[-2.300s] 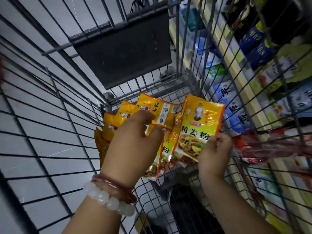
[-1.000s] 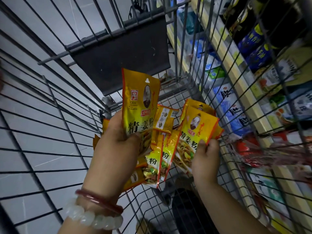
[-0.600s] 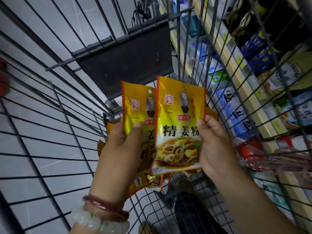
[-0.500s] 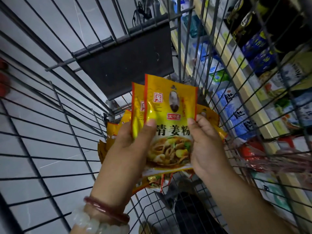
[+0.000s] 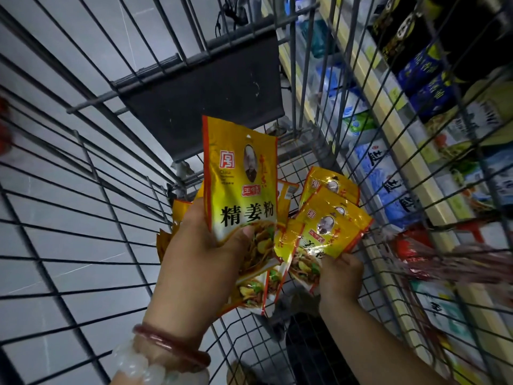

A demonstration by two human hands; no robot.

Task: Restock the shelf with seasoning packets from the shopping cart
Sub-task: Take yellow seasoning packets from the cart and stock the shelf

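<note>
I look down into a wire shopping cart. My left hand grips a stack of yellow seasoning packets, held upright above the cart floor with the thumb on the front one. Lower and to the right, my right hand pinches the bottom edge of another yellow packet that lies tilted in the cart. A further yellow packet lies behind it, and more show under my left hand. The shelf runs along the cart's right side.
Blue and white bags and dark bottles fill the shelf beyond the cart's right wall. A dark flap hangs at the cart's far end. A red mesh bag lies against the right wall. Grey floor tiles show through the left wall.
My right hand let go of the packet it brought to the left hand's stack, dropped back into the cart and took hold of another packet. The left hand kept its stack raised.
</note>
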